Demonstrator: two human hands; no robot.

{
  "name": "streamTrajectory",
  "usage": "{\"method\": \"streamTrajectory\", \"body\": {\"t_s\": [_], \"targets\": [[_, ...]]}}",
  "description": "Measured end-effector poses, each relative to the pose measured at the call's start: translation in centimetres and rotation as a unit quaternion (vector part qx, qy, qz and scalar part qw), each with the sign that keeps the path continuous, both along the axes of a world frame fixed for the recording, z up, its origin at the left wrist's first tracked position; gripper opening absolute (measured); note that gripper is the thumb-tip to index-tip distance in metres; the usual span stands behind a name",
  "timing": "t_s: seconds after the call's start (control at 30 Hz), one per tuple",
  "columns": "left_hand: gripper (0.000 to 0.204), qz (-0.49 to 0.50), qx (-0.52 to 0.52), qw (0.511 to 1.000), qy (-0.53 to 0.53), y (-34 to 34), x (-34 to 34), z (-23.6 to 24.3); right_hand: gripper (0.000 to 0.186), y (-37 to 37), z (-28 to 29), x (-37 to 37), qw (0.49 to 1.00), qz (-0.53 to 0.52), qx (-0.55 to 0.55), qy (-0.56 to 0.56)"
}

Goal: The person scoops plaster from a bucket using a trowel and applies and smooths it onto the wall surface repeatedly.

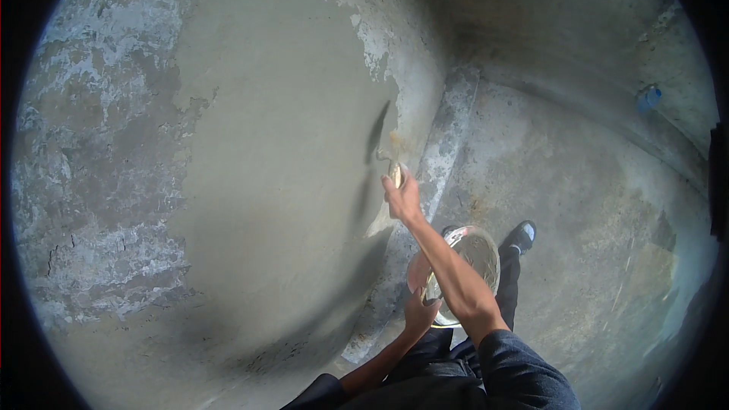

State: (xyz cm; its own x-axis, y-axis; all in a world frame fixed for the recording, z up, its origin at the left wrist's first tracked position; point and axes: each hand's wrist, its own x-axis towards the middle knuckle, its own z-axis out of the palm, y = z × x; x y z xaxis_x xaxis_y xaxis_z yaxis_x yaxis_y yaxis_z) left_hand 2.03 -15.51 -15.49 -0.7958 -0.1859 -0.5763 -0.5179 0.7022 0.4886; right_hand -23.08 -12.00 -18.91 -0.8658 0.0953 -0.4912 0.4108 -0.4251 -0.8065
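My right hand (404,197) is closed around the pale wooden handle of a trowel (396,175), held up against the wall. Its curved metal neck shows above the fist; the blade is thin and hard to make out from here. Smooth grey plaster (281,121) covers the middle of that wall. Lower down, my left hand (420,313) is closed at the near left side of a round bucket (497,262) of grey mix. A light-coloured handle (427,285) sticks up from that fist; what tool it belongs to is partly hidden. My right forearm crosses over the bucket.
Rough, patchy wall (99,129) lies left of the smooth plaster, with a ragged edge at upper right. A raised concrete ledge (448,152) runs along the wall's foot. My shoe (522,237) stands on the concrete floor (585,205). A blue plastic bottle (648,99) is at far right.
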Motion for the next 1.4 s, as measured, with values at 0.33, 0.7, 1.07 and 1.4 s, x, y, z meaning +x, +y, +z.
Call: {"method": "streamTrajectory", "body": {"t_s": [0.33, 0.7, 1.07, 1.4], "targets": [[0.046, -0.043, -0.028, 0.999, 0.003, 0.3, 1.6, -1.0, 0.045, 1.1, -0.3, 1.0, 0.999, -0.037, -0.026, -0.03], [0.038, -0.073, 0.11, 0.985, 0.111, -1.2, 4.4, -2.7, 0.056, -4.7, 2.3, 9.0, 0.982, -0.016, 0.152, 0.108], [0.043, -0.068, 0.052, 0.996, 0.038, -0.2, 2.2, -1.6, 0.056, -4.8, 2.2, 3.4, 0.976, -0.067, 0.156, 0.14], [0.049, -0.064, 0.014, 0.994, -0.088, 1.0, 0.8, -0.7, 0.053, -1.8, 0.8, 3.5, 0.994, -0.066, 0.076, 0.039]]}}
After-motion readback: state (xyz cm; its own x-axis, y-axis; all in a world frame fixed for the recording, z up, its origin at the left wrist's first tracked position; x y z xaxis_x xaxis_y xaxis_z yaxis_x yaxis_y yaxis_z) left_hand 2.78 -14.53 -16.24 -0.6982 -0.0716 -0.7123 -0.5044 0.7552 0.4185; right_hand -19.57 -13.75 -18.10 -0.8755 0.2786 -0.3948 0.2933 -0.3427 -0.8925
